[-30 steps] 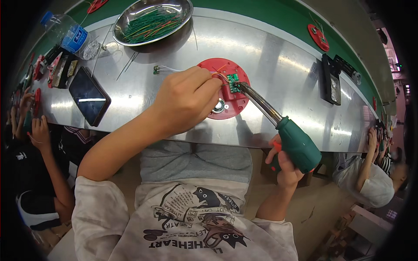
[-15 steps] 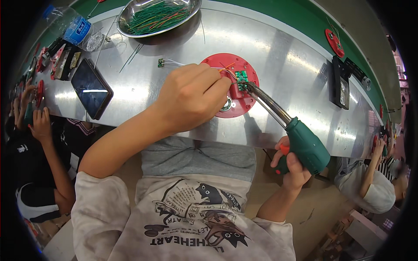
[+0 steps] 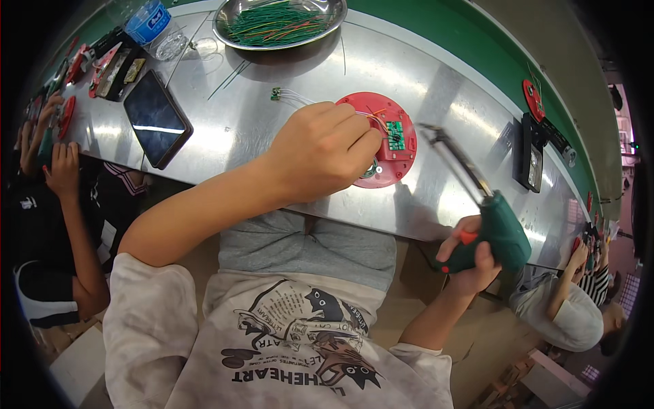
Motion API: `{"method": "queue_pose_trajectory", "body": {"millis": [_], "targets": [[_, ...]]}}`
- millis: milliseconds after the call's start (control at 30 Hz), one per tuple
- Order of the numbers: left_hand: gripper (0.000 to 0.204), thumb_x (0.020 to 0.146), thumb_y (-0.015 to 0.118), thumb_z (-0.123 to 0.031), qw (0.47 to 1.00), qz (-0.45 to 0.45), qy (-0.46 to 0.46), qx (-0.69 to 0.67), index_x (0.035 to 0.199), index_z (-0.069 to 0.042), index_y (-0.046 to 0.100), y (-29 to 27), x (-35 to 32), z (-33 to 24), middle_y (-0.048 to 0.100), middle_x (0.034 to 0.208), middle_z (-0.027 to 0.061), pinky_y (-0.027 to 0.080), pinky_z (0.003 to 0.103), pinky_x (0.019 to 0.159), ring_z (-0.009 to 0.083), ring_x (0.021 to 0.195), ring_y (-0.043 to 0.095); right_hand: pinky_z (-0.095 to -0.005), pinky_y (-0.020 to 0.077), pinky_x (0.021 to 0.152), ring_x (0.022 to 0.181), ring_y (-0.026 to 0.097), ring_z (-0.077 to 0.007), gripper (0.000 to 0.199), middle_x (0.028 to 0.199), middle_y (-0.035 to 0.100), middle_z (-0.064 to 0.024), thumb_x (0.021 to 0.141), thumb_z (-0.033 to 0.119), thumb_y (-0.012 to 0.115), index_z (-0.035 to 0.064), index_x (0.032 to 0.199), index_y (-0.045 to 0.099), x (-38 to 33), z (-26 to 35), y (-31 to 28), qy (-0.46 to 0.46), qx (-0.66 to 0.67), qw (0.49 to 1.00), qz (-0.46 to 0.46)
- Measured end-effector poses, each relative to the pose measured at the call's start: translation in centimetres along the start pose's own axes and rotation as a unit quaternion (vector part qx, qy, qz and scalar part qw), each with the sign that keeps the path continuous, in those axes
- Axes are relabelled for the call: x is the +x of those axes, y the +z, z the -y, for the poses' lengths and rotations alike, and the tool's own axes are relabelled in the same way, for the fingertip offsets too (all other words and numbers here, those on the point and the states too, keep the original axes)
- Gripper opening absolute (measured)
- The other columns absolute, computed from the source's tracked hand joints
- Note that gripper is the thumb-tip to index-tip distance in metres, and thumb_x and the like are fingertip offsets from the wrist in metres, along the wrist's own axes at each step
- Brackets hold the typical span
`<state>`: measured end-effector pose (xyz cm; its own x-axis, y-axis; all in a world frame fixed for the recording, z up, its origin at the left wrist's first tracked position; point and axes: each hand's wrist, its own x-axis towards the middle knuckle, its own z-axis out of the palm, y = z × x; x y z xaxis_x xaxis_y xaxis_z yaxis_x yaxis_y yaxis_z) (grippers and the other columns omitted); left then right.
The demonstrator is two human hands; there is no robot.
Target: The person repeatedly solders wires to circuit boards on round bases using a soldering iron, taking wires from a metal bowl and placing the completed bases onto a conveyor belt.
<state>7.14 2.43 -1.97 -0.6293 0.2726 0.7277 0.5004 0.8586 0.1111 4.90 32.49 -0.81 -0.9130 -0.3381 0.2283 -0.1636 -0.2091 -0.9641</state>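
A red round plastic base [image 3: 402,169] lies on the metal table, with a small green circuit board [image 3: 396,135] fixed to it. Over its left half, my left hand [image 3: 330,151] is closed in a pinch on thin wires [image 3: 374,116] that reach the board; the fingertips are partly hidden. A tiny green board [image 3: 275,94] on white leads rests left of the base. In my right hand [image 3: 473,259] is a green soldering gun [image 3: 501,228] with an orange trigger. Its blurred metal tip is up and to the right of the base, apart from the circuit board.
A steel bowl [image 3: 219,31] of green and red wires stands at the back. Left are a dark phone [image 3: 155,116] and a plastic bottle [image 3: 148,24]. A black case [image 3: 531,153] and another red base [image 3: 533,99] sit at right. Other people work at both sides.
The soldering gun's tip has lifted off the circuit board and moved right. My left hand stays pinched at the wires. The whole view has shifted slightly.
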Motion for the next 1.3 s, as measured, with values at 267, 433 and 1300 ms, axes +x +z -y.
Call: {"method": "queue_pose_trajectory", "body": {"millis": [267, 433, 1300], "targets": [[0.014, 0.068, 0.069, -0.004, 1.0, -0.002, 0.003, -0.008, 0.079, -0.001, 0.062, 0.1, 0.0, 0.1, 0.053, 0.069, 0.0058, 0.046, 0.035, 0.054, 0.0223, 0.06, 0.055, -0.0291, 0.0438, 0.038, 0.043, 0.055, -0.0186, 0.045, 0.084, 0.057, -0.0177, 0.099, 0.037, 0.051, -0.0085, 0.104, 0.051, 1.0, -1.3, -1.2, -0.008, 0.044, 0.999, -0.024], [0.014, 0.068, 0.07, -0.004, 1.0, -0.003, 0.001, -0.004, 0.079, -0.001, 0.062, 0.3, 0.0, 0.0, 0.053, 0.07, 0.0062, 0.047, 0.035, 0.055, 0.0226, 0.061, 0.055, -0.03, 0.0455, 0.036, 0.044, 0.057, -0.0201, 0.047, 0.087, 0.059, -0.0215, 0.097, 0.033, 0.056, -0.011, 0.11, 0.051, 0.6, -1.4, -1.0, -0.006, 0.001, 1.0, -0.026], [0.027, 0.065, 0.071, -0.004, 1.0, -0.019, 0.02, -0.003, 0.091, 0.002, 0.069, 0.1, 0.0, 0.0, 0.067, 0.081, 0.0063, 0.049, 0.032, 0.052, 0.0202, 0.065, 0.06, -0.0285, 0.0461, 0.046, 0.052, 0.06, -0.02, 0.052, 0.098, 0.065, -0.0238, 0.091, 0.031, 0.063, -0.0125, 0.119, 0.056, -2.1, -1.0, 0.1, -0.034, -0.112, 0.993, 0.025]]}}
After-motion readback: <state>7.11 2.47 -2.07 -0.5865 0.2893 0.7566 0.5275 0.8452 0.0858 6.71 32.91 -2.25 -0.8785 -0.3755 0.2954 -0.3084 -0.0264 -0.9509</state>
